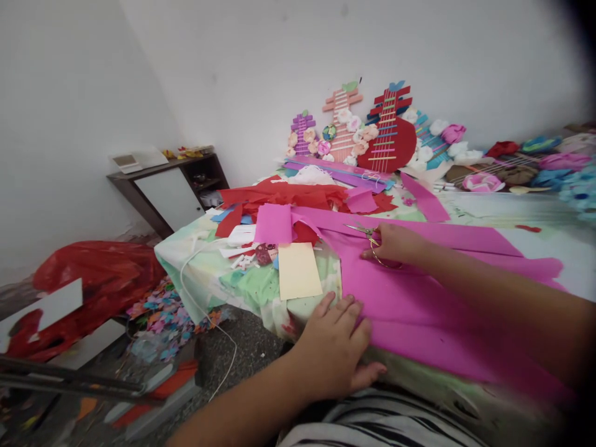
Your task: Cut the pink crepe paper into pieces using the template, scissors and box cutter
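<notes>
My right hand [395, 243] is closed on a pair of gold-handled scissors [367, 231], whose blades point left over a long pink strip. Beneath it spreads a large sheet of bright pink paper [400, 298], covering the right part of the table. My left hand [333, 344] lies flat at the table's near edge, fingers spread, with its fingertips by the sheet's left corner. A pale yellow card [299, 271] lies just beyond those fingers. Behind the card sits a smaller pink piece [274, 223].
Red paper scraps [284, 195] are heaped behind. Decorated guitar shapes [388, 133] lean against the wall, with paper flowers [484, 182] to the right. A white cable [186, 285] hangs off the table's left side. On the floor are a red plastic bag [102, 264] and colourful paper cutouts [167, 316].
</notes>
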The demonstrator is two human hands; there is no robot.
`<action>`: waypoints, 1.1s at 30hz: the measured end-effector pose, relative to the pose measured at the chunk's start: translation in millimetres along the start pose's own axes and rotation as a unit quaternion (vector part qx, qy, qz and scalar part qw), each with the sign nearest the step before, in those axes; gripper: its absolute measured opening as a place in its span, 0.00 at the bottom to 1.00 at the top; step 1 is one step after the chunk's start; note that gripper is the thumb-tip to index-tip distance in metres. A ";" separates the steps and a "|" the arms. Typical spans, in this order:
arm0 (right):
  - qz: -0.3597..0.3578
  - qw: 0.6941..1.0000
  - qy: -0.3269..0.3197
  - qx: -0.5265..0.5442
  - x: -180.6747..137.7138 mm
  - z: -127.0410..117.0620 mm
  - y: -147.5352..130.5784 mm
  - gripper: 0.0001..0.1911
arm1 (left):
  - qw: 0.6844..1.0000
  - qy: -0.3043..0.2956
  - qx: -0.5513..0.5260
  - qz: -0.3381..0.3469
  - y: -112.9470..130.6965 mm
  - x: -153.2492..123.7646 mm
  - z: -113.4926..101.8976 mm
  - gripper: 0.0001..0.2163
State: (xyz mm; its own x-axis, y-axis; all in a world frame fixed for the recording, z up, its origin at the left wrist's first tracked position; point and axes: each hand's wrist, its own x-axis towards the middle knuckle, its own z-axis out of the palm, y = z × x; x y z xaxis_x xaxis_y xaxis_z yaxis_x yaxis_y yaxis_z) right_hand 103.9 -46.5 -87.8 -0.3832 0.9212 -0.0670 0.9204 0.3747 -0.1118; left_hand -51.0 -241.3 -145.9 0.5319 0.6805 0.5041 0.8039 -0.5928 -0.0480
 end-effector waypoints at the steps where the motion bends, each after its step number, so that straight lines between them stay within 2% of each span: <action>1: 0.002 1.000 0.000 0.006 2.0 0.9 -0.3 0.26 | 1.000 -0.006 0.008 0.007 -0.5 0.4 -0.9 0.23; 10: 0.001 1.000 -0.018 0.022 12.2 -2.0 4.0 0.27 | 0.997 -0.059 0.047 0.006 -5.8 3.4 -7.8 0.22; 15: -0.007 1.000 -0.023 0.013 15.6 -1.0 10.0 0.29 | 0.999 0.007 0.051 -0.005 3.2 -3.6 -1.3 0.19; 18: -0.016 1.000 -0.017 0.015 11.9 -3.6 8.2 0.28 | 0.998 0.022 0.063 -0.003 9.5 -6.5 0.3 0.18; 22: -0.040 0.999 0.007 0.025 1.2 -8.6 -3.7 0.28 | 0.997 0.031 0.072 -0.004 17.9 -8.1 3.4 0.18; 28: -0.037 0.999 0.005 0.030 -12.3 -7.5 -29.4 0.29 | 0.992 0.116 0.039 0.003 26.0 -8.7 4.2 0.15; 30: -0.037 0.998 0.006 0.041 -13.3 -4.1 -35.9 0.29 | 0.990 0.135 0.016 -0.026 18.4 -8.6 -4.5 0.13; 33: -0.048 0.998 0.018 0.033 -12.6 1.7 -43.3 0.28 | 0.982 0.122 0.040 -0.137 -7.1 -10.9 -21.8 0.13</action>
State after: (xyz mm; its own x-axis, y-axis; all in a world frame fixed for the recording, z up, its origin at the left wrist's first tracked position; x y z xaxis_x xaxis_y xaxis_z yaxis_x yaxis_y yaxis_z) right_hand 68.8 -74.5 -83.8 -0.4647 0.8853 -0.0164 0.8722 0.4545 -0.1811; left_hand -68.3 -253.9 -132.2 0.2211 0.6811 0.6980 0.9313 -0.3599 0.0562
